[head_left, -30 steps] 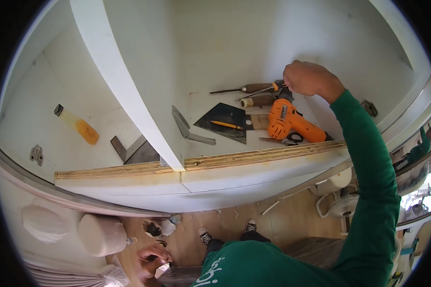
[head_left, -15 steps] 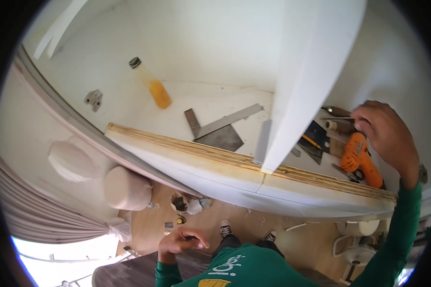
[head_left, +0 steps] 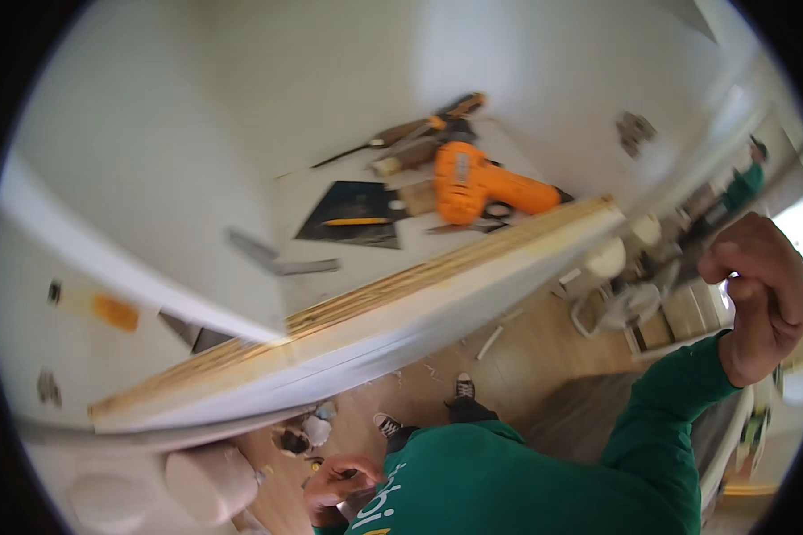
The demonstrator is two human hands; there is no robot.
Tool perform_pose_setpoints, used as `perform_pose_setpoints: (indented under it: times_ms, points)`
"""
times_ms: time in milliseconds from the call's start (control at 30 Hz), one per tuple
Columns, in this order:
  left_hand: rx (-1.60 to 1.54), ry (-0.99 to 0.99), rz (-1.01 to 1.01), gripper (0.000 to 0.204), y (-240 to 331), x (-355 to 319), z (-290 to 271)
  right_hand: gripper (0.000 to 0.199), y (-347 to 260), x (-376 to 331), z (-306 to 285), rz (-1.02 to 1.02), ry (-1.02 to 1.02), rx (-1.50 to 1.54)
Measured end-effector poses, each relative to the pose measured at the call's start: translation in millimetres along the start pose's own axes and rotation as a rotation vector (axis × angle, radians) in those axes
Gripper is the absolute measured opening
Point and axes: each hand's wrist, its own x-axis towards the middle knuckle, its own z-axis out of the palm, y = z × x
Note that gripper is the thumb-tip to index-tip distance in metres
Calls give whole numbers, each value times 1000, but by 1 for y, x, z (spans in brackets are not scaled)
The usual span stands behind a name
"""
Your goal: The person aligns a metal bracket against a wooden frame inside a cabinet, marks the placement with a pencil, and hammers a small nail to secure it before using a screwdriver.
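My right hand (head_left: 763,281) is raised at the right side, away from the shelf, fingers curled in and the thumb pressed against them. Whatever it may hold is hidden. Low in front of my body, my left hand (head_left: 339,486) curls loosely, with nothing visible in it. Inside the white cabinet lies an orange pistol-shaped power tool (head_left: 462,183). Left of it is a dark putty knife blade (head_left: 343,201) with a yellow pencil (head_left: 357,221) across it. Behind these lie a screwdriver (head_left: 366,152) and other handled tools. Neither hand touches them.
A white upright divider (head_left: 152,267) splits the cabinet above a raw plywood edge (head_left: 437,267). Left of it lies a bottle with orange liquid (head_left: 116,312). A metal hinge (head_left: 635,134) sits on the right wall. Below are a fan (head_left: 629,308) and a rounded pale stool (head_left: 210,481).
The view has swung right. My right hand has left the tools inside the cabinet and moved back and out to the right. My left hand stays low by my body.
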Motion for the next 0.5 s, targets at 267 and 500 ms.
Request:
perform_pose_setpoints:
  times_ms: [267, 500]
  points:
    - [278, -504, -325, 8, -13, 115, -2, 33, -50, -129, -88, 242, 206, -71]
    - [440, -715, -241, 11, -24, 199, 58, 34, -40, -251, -135, 467, 491, -133]
